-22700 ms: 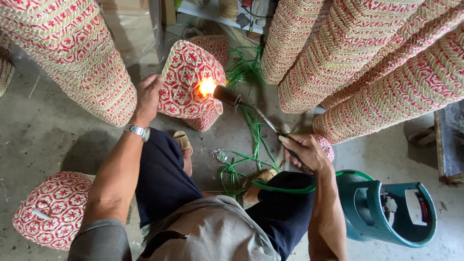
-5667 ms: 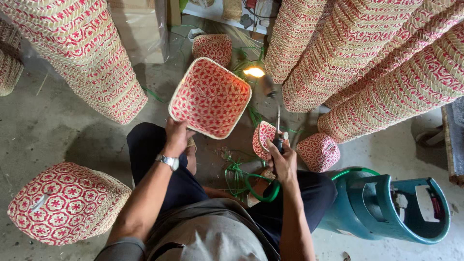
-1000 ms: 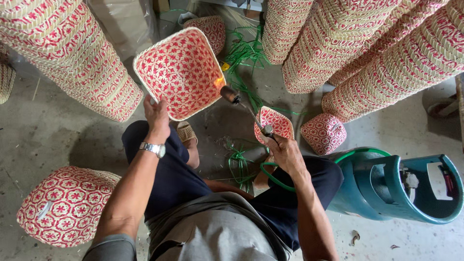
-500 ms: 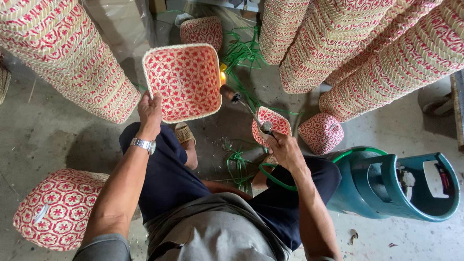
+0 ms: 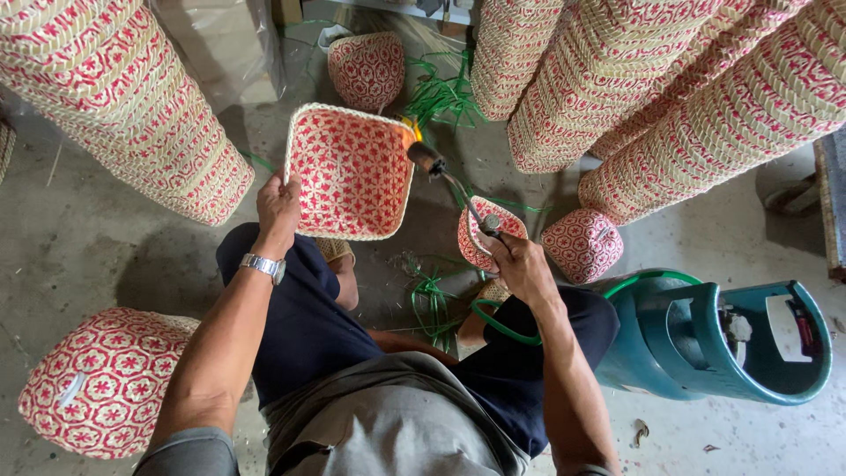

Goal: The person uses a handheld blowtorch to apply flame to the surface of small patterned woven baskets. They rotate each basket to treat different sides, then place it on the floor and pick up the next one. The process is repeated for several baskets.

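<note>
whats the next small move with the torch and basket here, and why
Probably turn the basket a little with the left hand, so the flame meets a fresh stretch of rim. The right hand holds the torch with its tip at the basket's upper right corner, and the flame sits on that one spot, which may scorch.

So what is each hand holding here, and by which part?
The left hand grips the red-and-cream woven basket by its lower-left rim. The right hand holds the gas torch at its handle end, flame at the basket's rim.
</note>
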